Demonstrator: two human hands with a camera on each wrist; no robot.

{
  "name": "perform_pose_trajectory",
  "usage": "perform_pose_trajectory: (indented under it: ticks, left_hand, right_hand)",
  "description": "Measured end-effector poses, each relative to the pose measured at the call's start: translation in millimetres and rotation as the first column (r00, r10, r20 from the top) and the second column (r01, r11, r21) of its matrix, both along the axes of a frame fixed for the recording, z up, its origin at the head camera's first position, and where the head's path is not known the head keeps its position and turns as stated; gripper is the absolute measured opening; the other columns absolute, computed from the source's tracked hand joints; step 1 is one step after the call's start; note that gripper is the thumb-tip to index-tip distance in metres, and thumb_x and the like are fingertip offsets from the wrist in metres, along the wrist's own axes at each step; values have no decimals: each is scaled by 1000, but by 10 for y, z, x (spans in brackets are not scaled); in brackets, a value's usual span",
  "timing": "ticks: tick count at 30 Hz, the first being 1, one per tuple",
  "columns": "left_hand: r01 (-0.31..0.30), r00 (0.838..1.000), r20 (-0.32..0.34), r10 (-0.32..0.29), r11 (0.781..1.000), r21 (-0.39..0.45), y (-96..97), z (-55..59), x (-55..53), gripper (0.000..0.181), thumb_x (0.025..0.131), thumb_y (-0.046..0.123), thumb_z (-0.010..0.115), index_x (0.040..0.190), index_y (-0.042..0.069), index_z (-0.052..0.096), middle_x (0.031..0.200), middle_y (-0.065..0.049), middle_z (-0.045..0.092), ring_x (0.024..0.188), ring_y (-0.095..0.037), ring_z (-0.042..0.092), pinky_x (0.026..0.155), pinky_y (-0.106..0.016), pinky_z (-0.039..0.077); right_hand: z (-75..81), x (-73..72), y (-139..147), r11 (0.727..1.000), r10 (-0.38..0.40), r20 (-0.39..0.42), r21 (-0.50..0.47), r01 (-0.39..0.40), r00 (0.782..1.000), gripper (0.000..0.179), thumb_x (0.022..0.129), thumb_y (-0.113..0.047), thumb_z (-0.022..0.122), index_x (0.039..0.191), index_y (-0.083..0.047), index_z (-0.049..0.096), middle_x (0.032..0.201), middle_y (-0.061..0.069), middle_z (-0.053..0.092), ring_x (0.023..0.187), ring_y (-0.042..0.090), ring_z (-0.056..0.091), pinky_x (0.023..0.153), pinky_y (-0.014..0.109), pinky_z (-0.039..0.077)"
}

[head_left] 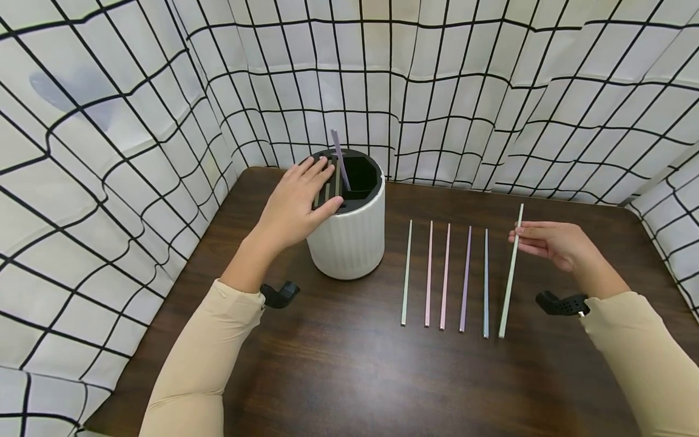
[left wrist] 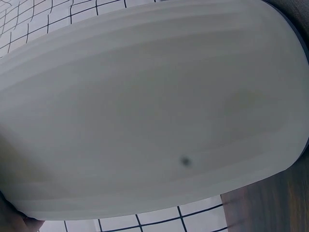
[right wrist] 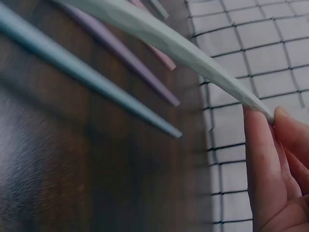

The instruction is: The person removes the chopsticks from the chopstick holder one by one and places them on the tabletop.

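My right hand (head_left: 557, 243) pinches a pale green chopstick (head_left: 511, 267) near its upper, thinner end, between thumb and fingers. In the right wrist view that chopstick (right wrist: 193, 58) slants above a blue chopstick (right wrist: 96, 82) and a purple one (right wrist: 128, 55). My left hand (head_left: 297, 203) rests on the top of a white ribbed utensil holder (head_left: 349, 246), its fingers extended over the dark slotted insert. A lilac chopstick (head_left: 340, 155) stands tilted in the holder. The holder's white wall (left wrist: 154, 111) fills most of the left wrist view.
Left of the held chopstick, several others lie side by side on the dark wood table (head_left: 349, 364): pale green (head_left: 406, 273), pink (head_left: 428, 273), another pink (head_left: 445, 276), purple (head_left: 466, 279) and blue (head_left: 486, 282). A white grid-patterned curtain (head_left: 448, 91) surrounds the table's back and sides.
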State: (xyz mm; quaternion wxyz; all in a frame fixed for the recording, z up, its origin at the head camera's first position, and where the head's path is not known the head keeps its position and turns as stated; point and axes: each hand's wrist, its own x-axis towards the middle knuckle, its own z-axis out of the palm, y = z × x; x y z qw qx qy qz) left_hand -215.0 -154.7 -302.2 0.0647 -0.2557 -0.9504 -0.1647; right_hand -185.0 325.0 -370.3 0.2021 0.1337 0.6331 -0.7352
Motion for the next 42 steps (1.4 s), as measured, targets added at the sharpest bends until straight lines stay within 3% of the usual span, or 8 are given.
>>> perform_pose_trajectory:
  ticks: [10, 17, 24, 33, 35, 37, 39, 42]
  left_hand:
    - [2, 1000, 0, -2, 1000, 5, 4, -6, -2, 68, 101, 50, 45, 157, 13, 33, 165, -8, 26, 156, -29, 15, 128, -47, 7]
    - [3, 1000, 1, -3, 1000, 6, -5, -16, 5, 68, 101, 49, 45, 157, 12, 33, 165, -9, 26, 156, -29, 15, 128, -48, 8]
    - [-4, 1000, -3, 4, 1000, 0, -12, -22, -1, 68, 101, 50, 45, 157, 12, 32, 165, -8, 26, 156, -29, 15, 128, -48, 8]
    - [-3, 1000, -9, 3, 1000, 4, -4, -12, 3, 68, 101, 50, 45, 157, 13, 33, 165, -8, 26, 156, -29, 15, 128, -47, 8]
    - [-4, 1000, -8, 4, 1000, 4, -7, -15, 1, 68, 101, 50, 45, 157, 13, 33, 165, -8, 26, 156, -29, 16, 128, -48, 8]
    - [-4, 1000, -10, 4, 1000, 3, -9, -18, -1, 68, 101, 50, 45, 157, 12, 33, 165, -8, 26, 156, -29, 16, 128, -48, 8]
    - [-5, 1000, -10, 5, 1000, 4, -8, -20, -2, 68, 101, 50, 45, 156, 12, 33, 165, -8, 26, 156, -29, 16, 128, -48, 8]
    - [-4, 1000, -9, 4, 1000, 6, -1, -22, -1, 68, 101, 50, 45, 156, 12, 33, 165, -8, 27, 156, -29, 16, 128, -48, 8]
  right_hand:
    - [-317, -17, 32, 998, 38, 25, 43, -40, 999, 27, 96, -4, 61, 81, -19, 78, 85, -2, 78, 82, 8, 75, 77, 22, 60]
    - [-487, -77, 23, 989, -7, 53, 148, -1, 999, 32, 96, -4, 62, 74, -22, 77, 79, -9, 74, 75, 3, 72, 74, 21, 61]
    - [-572, -101, 3, 960, -9, 22, 281, 2, 1000, 29, 95, -9, 65, 73, -25, 74, 78, -13, 70, 74, 0, 70, 74, 20, 60]
    - [-575, -95, -75, 918, -109, 6, 384, 99, 994, 22, 94, -8, 65, 76, -17, 74, 68, -13, 69, 65, 1, 70, 69, 22, 61]
    - [-576, -91, -93, 899, -112, -17, 424, 108, 994, 13, 95, -7, 64, 89, -6, 76, 67, -13, 68, 64, 2, 70, 68, 23, 61]
    - [-582, -84, -108, 863, -94, -59, 493, 111, 994, 20, 96, -9, 64, 105, 7, 73, 69, -12, 68, 63, 0, 69, 67, 23, 61]
    - [-576, -79, -145, 795, -70, -113, 594, 124, 991, 31, 96, -13, 64, 114, 13, 68, 75, -5, 71, 62, -3, 67, 65, 20, 60]
    - [-523, -69, -235, 682, -30, -205, 711, 170, 978, 39, 97, -18, 63, 120, 13, 65, 94, 18, 76, 61, -10, 64, 60, 13, 56]
